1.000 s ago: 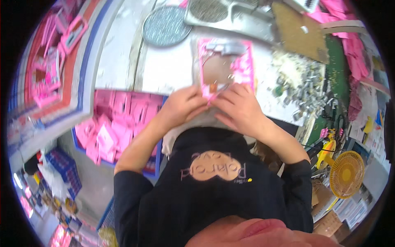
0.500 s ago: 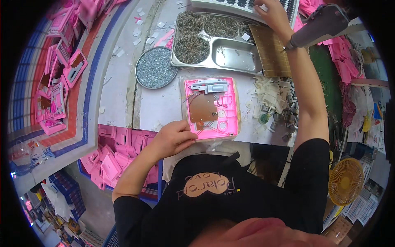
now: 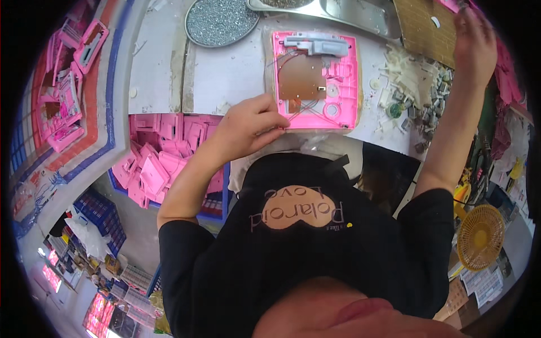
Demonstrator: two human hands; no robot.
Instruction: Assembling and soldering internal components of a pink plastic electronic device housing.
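A pink plastic casing [image 3: 350, 84] lies on the table in front of me, on a clear plastic wrap. Inside it are a brown circuit board [image 3: 301, 79], a grey mechanism [image 3: 315, 46] along the far edge and thin wires. My left hand [image 3: 253, 127] grips the casing's near left corner between thumb and fingers, close to the wires. At the far right, my right hand [image 3: 476, 53] is raised beside a brown board [image 3: 425, 34] that carries a small white piece. Its fingers are blurred, so whether they hold anything cannot be made out.
A round dish of small metal screws [image 3: 221, 21] and a metal tray [image 3: 360, 19] stand at the back. White and grey small parts [image 3: 414, 93] lie heaped on the right. Pink parts fill a blue crate [image 3: 163, 163] below the table's left side; more casings [image 3: 67, 104] lie far left.
The view has tilted down, so the table sits higher in it. My right hand has come back and right from the white tray of dark parts. My left hand stays at the casing's corner.
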